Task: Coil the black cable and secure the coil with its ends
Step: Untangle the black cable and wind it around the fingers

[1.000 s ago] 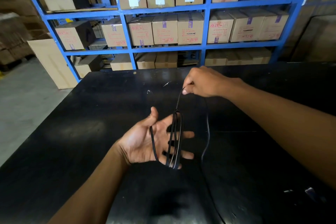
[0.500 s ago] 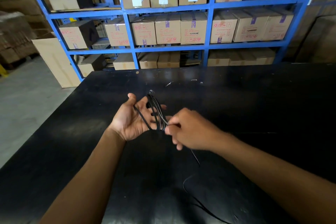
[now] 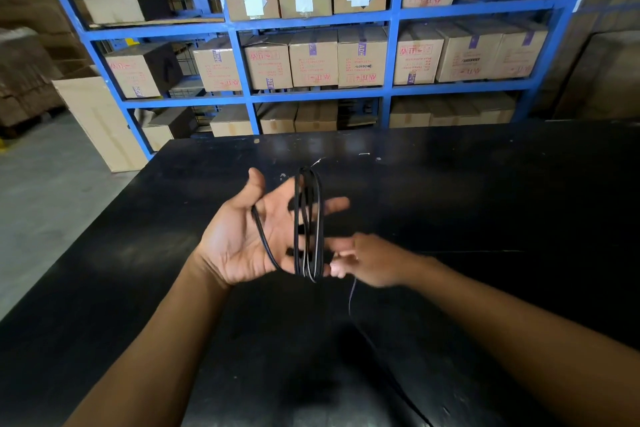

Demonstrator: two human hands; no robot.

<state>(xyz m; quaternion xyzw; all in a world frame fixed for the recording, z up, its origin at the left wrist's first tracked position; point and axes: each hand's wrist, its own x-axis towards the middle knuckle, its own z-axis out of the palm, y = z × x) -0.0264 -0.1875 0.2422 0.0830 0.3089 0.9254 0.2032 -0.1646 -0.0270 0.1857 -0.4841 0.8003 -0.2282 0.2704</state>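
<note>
My left hand [image 3: 249, 236] is held palm up over the black table, fingers spread. The black cable [image 3: 308, 225] is wound in several loops around those fingers, with one strand crossing the palm. My right hand [image 3: 374, 260], blurred, sits just right of the loops and pinches the free strand of the cable. The loose tail [image 3: 351, 302] drops from the right hand to the table and runs toward the near edge.
The black table [image 3: 467, 191] fills the lower view; its left edge borders a grey floor [image 3: 41, 204]. Behind it stands a blue shelf rack [image 3: 391, 55] filled with cardboard boxes. A tall flat carton [image 3: 100, 121] leans by the rack at left.
My right hand swung from above the left hand down and around it, laying another loop on the fingers. The left hand rose slightly and now carries more loops.
</note>
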